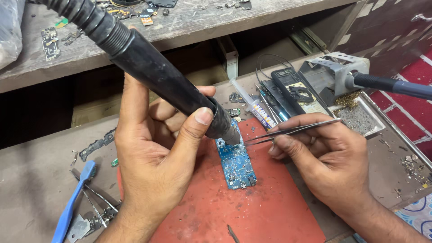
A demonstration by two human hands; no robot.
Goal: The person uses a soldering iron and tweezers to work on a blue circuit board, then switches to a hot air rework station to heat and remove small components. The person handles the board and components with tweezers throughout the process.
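syringe point(252, 104) beside circuit board point(236, 161), soldering stand point(330, 74) behind

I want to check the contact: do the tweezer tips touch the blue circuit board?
Cannot tell. In the head view the tweezers tips meet the blue circuit board beside the black nozzle, but contact or gap is unclear.

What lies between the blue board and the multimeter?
In the head view, the tweezers and a syringe cross between the blue board and the multimeter.
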